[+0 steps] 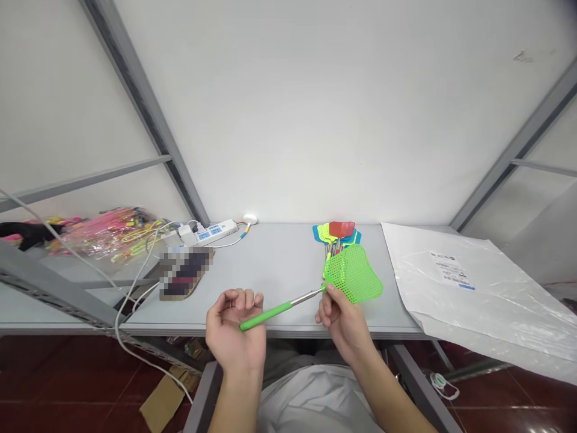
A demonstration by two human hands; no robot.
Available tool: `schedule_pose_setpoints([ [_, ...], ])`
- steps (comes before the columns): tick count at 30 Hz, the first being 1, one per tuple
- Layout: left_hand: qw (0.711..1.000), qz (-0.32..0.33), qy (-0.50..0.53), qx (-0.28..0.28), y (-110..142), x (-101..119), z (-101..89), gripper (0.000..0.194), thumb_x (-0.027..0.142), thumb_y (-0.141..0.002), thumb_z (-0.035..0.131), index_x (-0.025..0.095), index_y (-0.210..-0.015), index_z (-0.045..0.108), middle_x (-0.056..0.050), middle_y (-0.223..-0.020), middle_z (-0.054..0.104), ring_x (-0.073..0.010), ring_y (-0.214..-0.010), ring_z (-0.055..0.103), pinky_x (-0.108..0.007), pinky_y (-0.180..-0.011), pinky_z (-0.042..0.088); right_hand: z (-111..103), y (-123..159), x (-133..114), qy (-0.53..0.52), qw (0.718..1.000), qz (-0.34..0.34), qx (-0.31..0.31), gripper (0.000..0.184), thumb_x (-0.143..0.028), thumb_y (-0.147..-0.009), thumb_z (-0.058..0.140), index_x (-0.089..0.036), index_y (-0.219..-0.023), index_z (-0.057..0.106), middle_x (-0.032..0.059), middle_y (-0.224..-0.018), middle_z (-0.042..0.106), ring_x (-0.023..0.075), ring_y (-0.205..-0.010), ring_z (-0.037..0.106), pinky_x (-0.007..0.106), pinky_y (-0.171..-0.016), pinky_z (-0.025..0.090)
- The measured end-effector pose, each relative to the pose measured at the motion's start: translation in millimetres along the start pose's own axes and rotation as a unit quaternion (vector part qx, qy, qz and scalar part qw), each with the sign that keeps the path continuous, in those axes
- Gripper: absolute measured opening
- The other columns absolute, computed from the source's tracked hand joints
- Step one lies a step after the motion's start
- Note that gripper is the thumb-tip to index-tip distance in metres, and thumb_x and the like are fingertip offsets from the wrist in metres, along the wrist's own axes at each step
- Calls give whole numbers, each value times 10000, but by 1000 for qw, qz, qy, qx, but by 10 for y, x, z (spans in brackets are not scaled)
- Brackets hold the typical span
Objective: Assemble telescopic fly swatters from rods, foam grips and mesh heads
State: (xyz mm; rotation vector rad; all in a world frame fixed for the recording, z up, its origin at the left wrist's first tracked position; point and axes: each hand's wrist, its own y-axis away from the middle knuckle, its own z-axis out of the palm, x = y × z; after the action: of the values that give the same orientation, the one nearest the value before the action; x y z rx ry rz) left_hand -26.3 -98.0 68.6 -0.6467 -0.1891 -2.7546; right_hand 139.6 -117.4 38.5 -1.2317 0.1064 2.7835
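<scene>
A green fly swatter [354, 273] with a silver telescopic shaft and a green handle lies slanted across the front of the shelf. My right hand [345, 319] pinches it at the neck, just below the mesh head. Palm up, my left hand [238, 331] lies under the handle's end, its fingers loosely curled and not closed round the handle. Behind the green mesh, a pile of fly swatters [341, 230] with red, yellow and blue heads rests near the wall; their handles are partly hidden.
To the right, a large white plastic mailer [451, 282] with a label hangs over the front edge. On the left are a power strip [216, 231], a blurred-out flat object [186, 273] and bagged colourful items [121, 231]. A white cable [118, 325] droops past the edge. Cardboard [162, 403] lies below.
</scene>
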Motion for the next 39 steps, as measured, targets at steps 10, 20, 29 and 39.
schedule_pose_setpoints([
  [10,957,14,-263,-117,241,-349,-16,181,321,-878,567,177,-800,644,-4,-700,564,-132,-692,519,-243,-669,441,17,-8,139,18,998,-40,36,271,-419,-837,690,-215,-915,530,-104,-518,470,68,-436,432,216,-510,423],
  [20,805,-99,-500,-303,428,-578,-73,524,489,-981,397,336,-1469,287,-62,-1504,366,-200,-1374,356,-345,-1112,316,1,73,23,249,963,-91,-45,306,-489,-943,492,-209,-912,613,17,-879,617,150,-828,564,273,-799,452],
  [29,891,-54,-375,-251,293,-534,-74,442,491,-992,355,224,-1198,641,-102,-1365,557,-253,-1224,523,-379,-999,432,-31,149,-407,463,865,-16,-193,316,-475,-975,412,-215,-962,590,-21,-748,559,139,-673,485,260,-669,399],
  [39,938,-32,-302,-164,199,-606,-131,322,458,-892,597,155,-897,705,-94,-964,705,-182,-892,639,-322,-852,493,-43,180,-385,595,779,-110,-166,240,-375,-951,471,-265,-973,683,34,-872,694,217,-802,613,295,-717,427],
])
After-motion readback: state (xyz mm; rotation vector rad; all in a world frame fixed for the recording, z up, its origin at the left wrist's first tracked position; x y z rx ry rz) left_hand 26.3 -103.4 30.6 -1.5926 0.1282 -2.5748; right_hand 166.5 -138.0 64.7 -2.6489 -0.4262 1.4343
